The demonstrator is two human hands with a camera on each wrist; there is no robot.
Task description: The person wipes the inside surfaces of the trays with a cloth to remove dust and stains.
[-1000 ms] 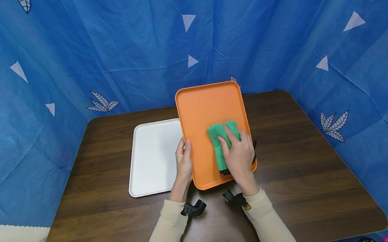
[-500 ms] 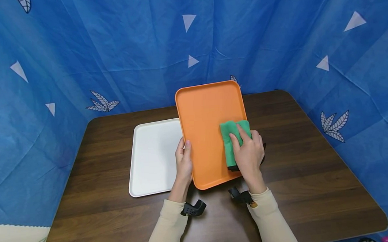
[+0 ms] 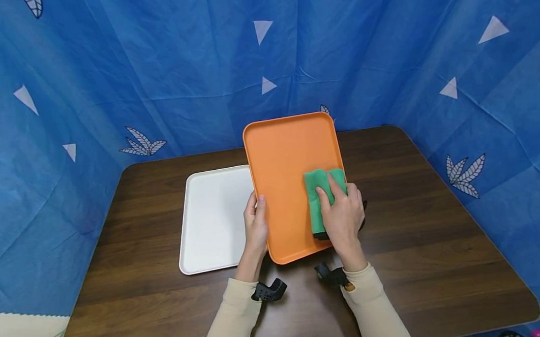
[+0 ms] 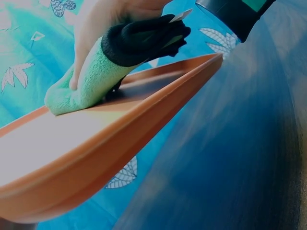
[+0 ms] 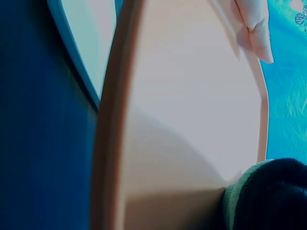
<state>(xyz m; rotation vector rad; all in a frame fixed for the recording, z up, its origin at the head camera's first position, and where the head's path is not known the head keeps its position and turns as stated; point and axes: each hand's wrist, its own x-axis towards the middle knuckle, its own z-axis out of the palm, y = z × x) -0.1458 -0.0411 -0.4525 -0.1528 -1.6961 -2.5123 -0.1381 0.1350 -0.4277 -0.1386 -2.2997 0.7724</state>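
Note:
My left hand (image 3: 256, 227) grips the left edge of an orange tray (image 3: 282, 188), its thumb over the rim. The tray is held tilted above the table, its inner face toward me. A folded green cloth (image 3: 316, 201) with a black border lies against the tray's right side, pinched and pressed there by my right hand (image 3: 344, 215). In the left wrist view, the rolled green cloth (image 4: 93, 81) touches the tray's inside and its black edge (image 4: 144, 40) sticks out. The right wrist view catches the left thumb (image 5: 259, 36) on the tray's far rim.
A white tray (image 3: 215, 219) lies flat on the brown wooden table (image 3: 419, 221), partly behind the orange one. Blue curtains (image 3: 177, 56) with white shapes hang behind and at both sides. Each wrist carries a black camera mount (image 3: 269, 290).
The right hand and the green cloth slid right across the orange tray, past its right edge, then came slightly back to the left. The left hand and both trays stay almost still.

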